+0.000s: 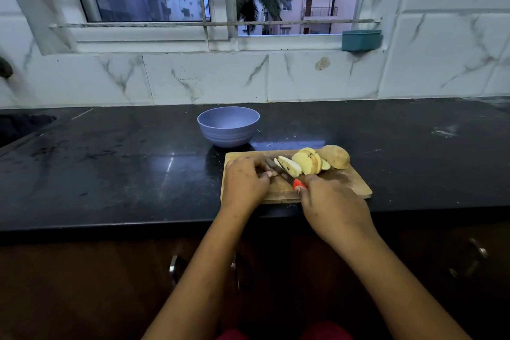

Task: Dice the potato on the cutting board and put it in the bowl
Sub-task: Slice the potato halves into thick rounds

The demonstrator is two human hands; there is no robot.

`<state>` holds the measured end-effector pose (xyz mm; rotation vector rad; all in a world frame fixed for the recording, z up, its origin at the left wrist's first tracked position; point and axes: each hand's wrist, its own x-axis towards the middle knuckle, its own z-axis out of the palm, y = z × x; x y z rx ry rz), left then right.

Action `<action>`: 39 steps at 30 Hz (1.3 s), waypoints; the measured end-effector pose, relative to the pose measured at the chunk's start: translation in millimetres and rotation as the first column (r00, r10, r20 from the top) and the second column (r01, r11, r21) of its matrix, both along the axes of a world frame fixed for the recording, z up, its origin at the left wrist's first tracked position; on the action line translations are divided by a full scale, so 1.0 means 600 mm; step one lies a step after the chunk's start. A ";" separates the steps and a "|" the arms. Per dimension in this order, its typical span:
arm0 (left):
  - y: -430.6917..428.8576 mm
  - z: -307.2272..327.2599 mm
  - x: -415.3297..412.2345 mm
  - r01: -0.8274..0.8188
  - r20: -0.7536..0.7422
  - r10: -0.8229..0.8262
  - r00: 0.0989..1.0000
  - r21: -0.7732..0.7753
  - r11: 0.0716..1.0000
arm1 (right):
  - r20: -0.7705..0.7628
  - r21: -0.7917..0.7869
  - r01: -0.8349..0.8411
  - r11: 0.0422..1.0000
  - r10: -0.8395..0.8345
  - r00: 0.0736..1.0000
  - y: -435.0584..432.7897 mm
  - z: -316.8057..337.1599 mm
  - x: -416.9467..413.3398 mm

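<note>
Right grip [331,201] curls round red knife handle [297,184]; left grip [244,178] curled beside it, hold unclear. Potato slices [303,163] look firm, probably slippery; pin them flat.

- Desk [110,168] lies open left and right of the cutting board [356,185].
- Bowl [228,127] stands just behind its far left corner.
- Potato pieces [306,161] fill its far right.

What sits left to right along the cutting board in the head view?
In order: left hand → potato slices → uncut potato end. The knife and the right hand gripping it overlap the slices, so they are left out.
</note>
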<state>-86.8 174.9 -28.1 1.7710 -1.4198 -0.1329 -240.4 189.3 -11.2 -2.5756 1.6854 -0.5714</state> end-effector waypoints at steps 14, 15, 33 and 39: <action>0.003 -0.001 0.016 -0.102 -0.097 0.108 0.989 0.064 0.993 | 0.009 -0.118 -0.055 0.992 0.056 0.998 0.009 0.009 0.009; 0.004 -0.001 0.016 -0.100 -0.099 0.106 0.989 0.062 0.993 | -0.008 -0.116 -0.052 0.992 0.052 0.999 0.008 0.008 0.013; 0.001 -0.002 0.019 -0.135 -0.113 0.146 0.983 0.098 0.986 | -0.056 -0.128 -0.039 0.991 0.032 0.998 0.027 -0.018 0.007; 0.007 0.002 0.016 -0.135 -0.150 0.146 0.978 0.083 0.987 | -0.062 -0.124 -0.022 0.992 0.014 0.998 0.023 -0.003 0.002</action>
